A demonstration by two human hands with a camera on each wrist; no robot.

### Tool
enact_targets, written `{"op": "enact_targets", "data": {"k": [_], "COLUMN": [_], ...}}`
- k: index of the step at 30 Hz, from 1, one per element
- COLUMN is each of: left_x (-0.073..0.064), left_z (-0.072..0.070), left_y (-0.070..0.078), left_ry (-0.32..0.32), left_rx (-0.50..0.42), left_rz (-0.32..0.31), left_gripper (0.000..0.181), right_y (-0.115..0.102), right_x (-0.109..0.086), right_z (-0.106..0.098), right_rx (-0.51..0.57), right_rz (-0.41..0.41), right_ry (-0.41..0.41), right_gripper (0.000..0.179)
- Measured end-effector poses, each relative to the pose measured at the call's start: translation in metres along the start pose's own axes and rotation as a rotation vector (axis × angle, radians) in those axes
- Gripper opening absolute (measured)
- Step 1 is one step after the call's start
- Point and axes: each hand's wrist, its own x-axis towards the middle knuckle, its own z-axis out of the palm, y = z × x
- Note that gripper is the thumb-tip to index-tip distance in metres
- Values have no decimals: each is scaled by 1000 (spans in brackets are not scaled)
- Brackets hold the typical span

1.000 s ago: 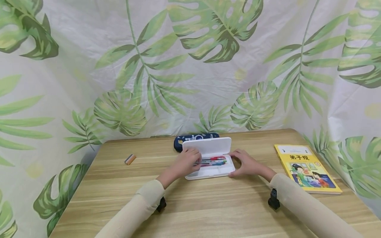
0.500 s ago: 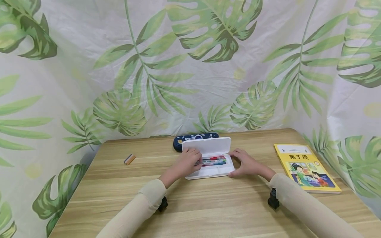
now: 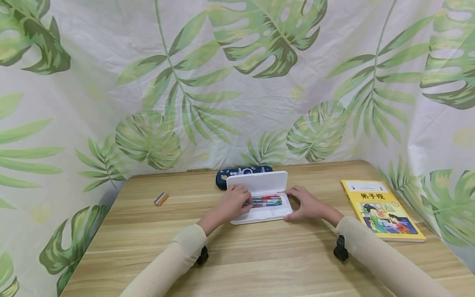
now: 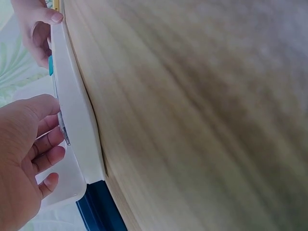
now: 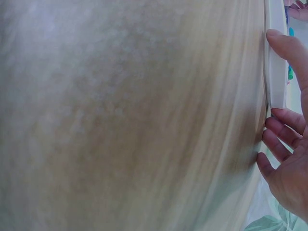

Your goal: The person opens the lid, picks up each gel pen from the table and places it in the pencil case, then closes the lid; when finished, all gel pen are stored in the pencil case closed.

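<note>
A white pencil case (image 3: 274, 213) lies on the table with its lid (image 3: 268, 181) raised toward the back. Several pens (image 3: 268, 201), with red, green and blue parts, lie lengthwise inside. My left hand (image 3: 233, 203) reaches into the case's left end. In the left wrist view, its thumb and fingers pinch the end of a clear pen (image 4: 62, 126), partly hidden by the case's front wall. My right hand (image 3: 307, 203) grips the right end of the case, with the thumb on the front wall (image 5: 276, 67) and the fingers at the end and behind it.
A dark blue patterned zip case (image 3: 222, 180) sits right behind the raised lid. A small striped eraser-like block (image 3: 161, 199) lies at the left of the wooden table (image 3: 259, 264). At the right lies a yellow book (image 3: 386, 212). A leaf-print curtain (image 3: 259, 103) hangs behind the table.
Both hands stay almost in place at the case. The pens shift slightly beside the left hand's fingers.
</note>
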Motion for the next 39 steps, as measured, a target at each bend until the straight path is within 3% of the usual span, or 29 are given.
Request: {"op": "enact_targets", "data": {"k": [17,28,39], "left_x": [0,0,0], "left_z": [4,-1,-21], "left_y": [-1,-1,1], "left_ry": [-14,-4,114], "left_rx": [4,-32,-60], "left_rz": [-16,-17,22], "left_gripper": [14,14,16], "right_y": [1,1,3], "right_x": [0,0,0], "right_z": [1,1,2], "right_rx": [-14,-15,3], "right_rz": [-3,-7,-6], "right_ry": [-2,0,-2], "right_gripper": [86,86,86]}}
